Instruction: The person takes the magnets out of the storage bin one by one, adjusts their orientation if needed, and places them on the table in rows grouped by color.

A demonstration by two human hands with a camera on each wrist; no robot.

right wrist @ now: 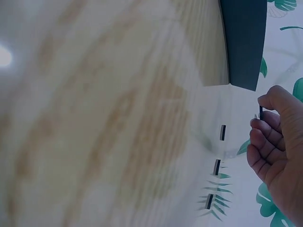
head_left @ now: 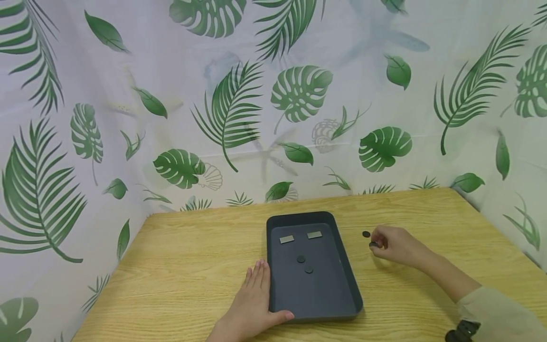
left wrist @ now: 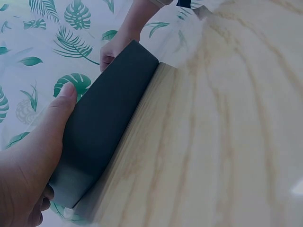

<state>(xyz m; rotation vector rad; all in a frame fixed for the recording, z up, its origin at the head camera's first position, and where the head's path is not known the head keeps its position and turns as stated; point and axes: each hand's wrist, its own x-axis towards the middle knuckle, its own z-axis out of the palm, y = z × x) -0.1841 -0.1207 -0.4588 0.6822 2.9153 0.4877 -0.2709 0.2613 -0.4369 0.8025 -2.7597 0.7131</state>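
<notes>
A dark grey rectangular tray (head_left: 316,294) lies on the wooden table. Inside are two pale rectangular pieces (head_left: 287,239) near its far end and two small dark discs (head_left: 301,259) around the middle. My left hand (head_left: 249,301) rests against the tray's near left corner, fingers straight along the side wall and thumb along the near wall (left wrist: 109,113). To the right of the tray, my right hand (head_left: 397,244) pinches a small dark disc (head_left: 373,244) between thumb and fingertips. Another dark disc (head_left: 366,234) lies on the table just beyond those fingertips.
Three small dark pieces with pale edges (right wrist: 217,167) show beside my right hand in the right wrist view. A leaf-patterned curtain (head_left: 265,118) hangs behind the wooden table (head_left: 192,261). A black band (head_left: 463,330) sits at the right sleeve.
</notes>
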